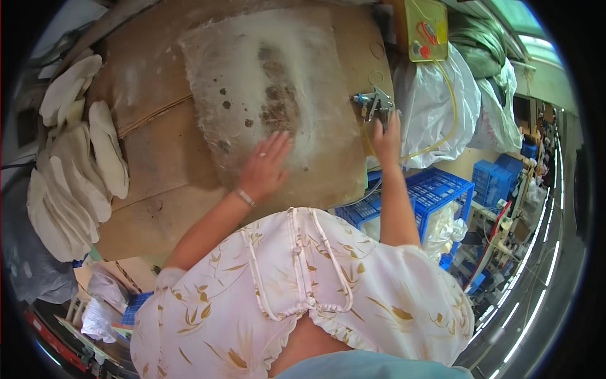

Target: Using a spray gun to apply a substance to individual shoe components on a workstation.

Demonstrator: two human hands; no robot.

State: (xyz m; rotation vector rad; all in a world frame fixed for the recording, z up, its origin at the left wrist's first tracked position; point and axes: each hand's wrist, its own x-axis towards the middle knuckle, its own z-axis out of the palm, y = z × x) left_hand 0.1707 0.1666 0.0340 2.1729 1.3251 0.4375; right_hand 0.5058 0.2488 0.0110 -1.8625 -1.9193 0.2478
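Head view, right hand (386, 140) grips spray gun (375, 103) — left hand (266, 165) flat

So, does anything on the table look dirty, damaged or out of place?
Yes. The board under the left hand is stained: a dark patch in its middle, dark spots around it and a whitish haze. The right hand is at the spray gun. The white insoles lie loosely overlapped.
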